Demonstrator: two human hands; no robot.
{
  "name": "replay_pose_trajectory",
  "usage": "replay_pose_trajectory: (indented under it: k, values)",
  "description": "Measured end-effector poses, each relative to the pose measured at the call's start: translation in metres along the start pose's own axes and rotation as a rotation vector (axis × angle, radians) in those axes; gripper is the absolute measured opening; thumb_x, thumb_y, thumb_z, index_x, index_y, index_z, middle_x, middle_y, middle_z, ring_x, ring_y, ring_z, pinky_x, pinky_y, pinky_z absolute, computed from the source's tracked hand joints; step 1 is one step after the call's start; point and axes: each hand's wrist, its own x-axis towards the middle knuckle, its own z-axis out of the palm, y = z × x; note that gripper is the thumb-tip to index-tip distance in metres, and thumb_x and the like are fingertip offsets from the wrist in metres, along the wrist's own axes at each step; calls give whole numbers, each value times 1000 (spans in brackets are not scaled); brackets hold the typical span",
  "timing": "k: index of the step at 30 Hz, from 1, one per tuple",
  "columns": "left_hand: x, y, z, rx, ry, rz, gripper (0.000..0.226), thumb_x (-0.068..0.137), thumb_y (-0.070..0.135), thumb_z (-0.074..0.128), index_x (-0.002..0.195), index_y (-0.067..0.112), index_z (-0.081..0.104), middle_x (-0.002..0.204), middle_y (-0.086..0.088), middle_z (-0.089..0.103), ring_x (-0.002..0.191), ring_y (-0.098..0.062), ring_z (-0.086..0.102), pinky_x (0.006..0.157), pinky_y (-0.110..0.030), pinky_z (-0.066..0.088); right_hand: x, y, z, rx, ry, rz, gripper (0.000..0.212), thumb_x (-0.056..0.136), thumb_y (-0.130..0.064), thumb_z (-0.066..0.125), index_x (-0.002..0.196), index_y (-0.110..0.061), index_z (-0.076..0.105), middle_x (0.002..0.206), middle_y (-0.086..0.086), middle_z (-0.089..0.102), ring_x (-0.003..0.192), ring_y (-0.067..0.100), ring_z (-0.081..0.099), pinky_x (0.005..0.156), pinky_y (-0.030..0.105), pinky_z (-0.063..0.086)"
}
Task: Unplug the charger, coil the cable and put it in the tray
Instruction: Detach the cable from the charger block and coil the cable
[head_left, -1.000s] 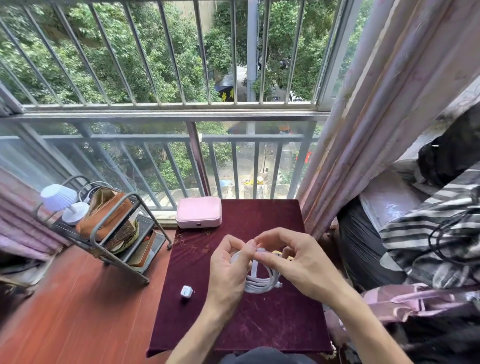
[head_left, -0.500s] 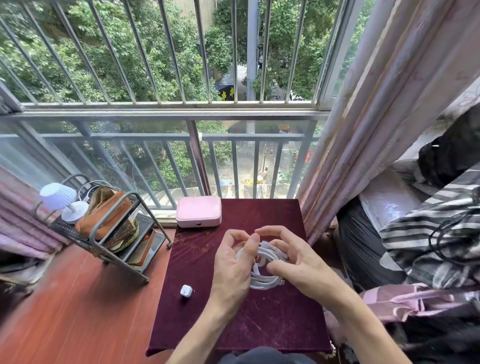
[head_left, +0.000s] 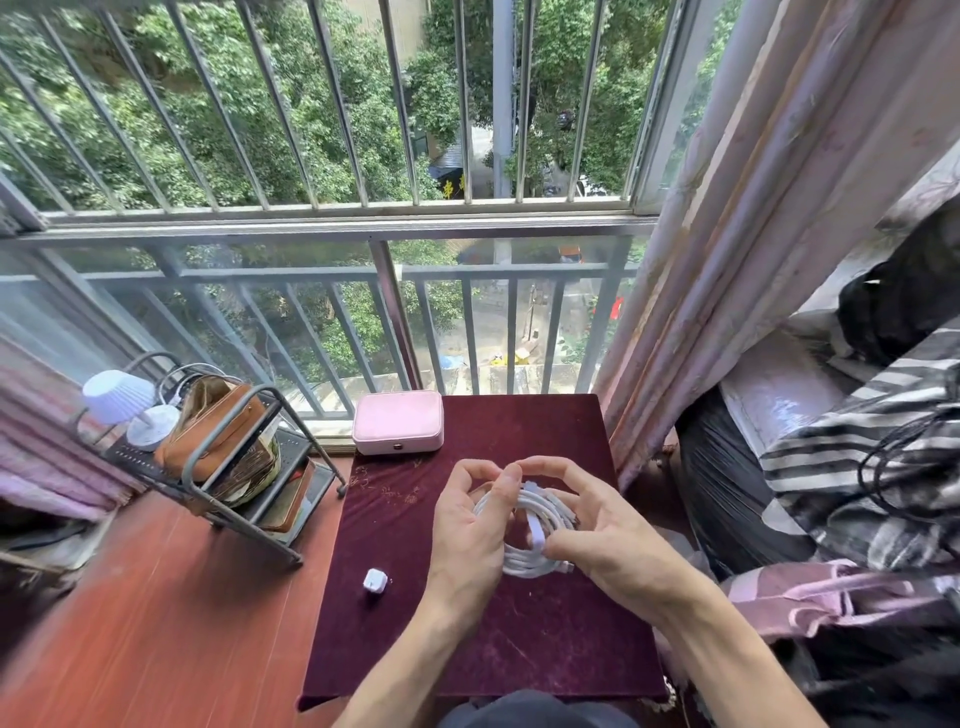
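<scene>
A white cable (head_left: 535, 561) is wound into a round coil above the middle of the dark red table (head_left: 488, 639). My left hand (head_left: 467, 530) grips the coil's left side with its fingers curled over it. My right hand (head_left: 602, 530) holds the right side, with thumb and fingers pinching a loose white end across the loops. A small white charger cube (head_left: 375, 580) lies by itself on the table, left of my left hand. A shut pink case (head_left: 398, 422) sits at the table's far left edge.
A grey metal rack (head_left: 218, 467) with a brown bag and a small white lamp stands on the wooden floor to the left. Window railings rise behind the table. A pink curtain (head_left: 727, 260) and piled striped fabric crowd the right side.
The cable end in my right hand has been brought across the coil. Both hands have shifted slightly, with my fingers spread wider around the loops.
</scene>
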Motion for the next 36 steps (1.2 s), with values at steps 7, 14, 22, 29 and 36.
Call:
replay_pose_trajectory:
  k: [7, 14, 22, 29, 36]
  values:
    - [-1, -2, 2, -10, 20, -28, 23, 90, 42, 72, 93, 23, 59, 81, -27, 72, 68, -32, 69, 65, -42, 54, -2, 3, 3, 62, 32, -33, 63, 87, 15, 67, 139, -21, 63, 129, 34, 67, 111, 33, 69, 102, 47, 55]
    - [-2, -4, 3, -13, 43, -52, 27, 92, 40, 72, 99, 18, 58, 89, -29, 74, 78, -47, 73, 75, -56, 57, -1, 8, 8, 167, 90, -18, 58, 79, 0, 81, 132, -22, 69, 126, 36, 66, 105, 29, 72, 91, 37, 60]
    - [-4, -6, 6, -64, 108, -113, 30, 91, 33, 74, 99, 10, 56, 88, -23, 77, 75, -33, 73, 68, -37, 58, 3, 13, 13, 3, 206, -56, 53, 75, -2, 86, 121, -27, 75, 113, 27, 72, 98, 28, 75, 85, 36, 62]
    - [-6, -4, 7, -119, 163, -233, 19, 97, 19, 67, 102, 5, 56, 80, -14, 73, 69, -24, 70, 63, -33, 58, 1, 14, 24, -192, 329, -141, 46, 78, -2, 87, 111, -32, 73, 95, 4, 81, 85, 17, 79, 77, 29, 63]
    - [-8, -11, 8, -88, 163, -247, 21, 97, 26, 69, 101, 9, 58, 78, -9, 76, 70, -20, 73, 62, -32, 57, 0, 15, 20, -445, 286, -235, 33, 79, -23, 86, 104, -33, 67, 94, -3, 82, 89, 15, 80, 84, 29, 62]
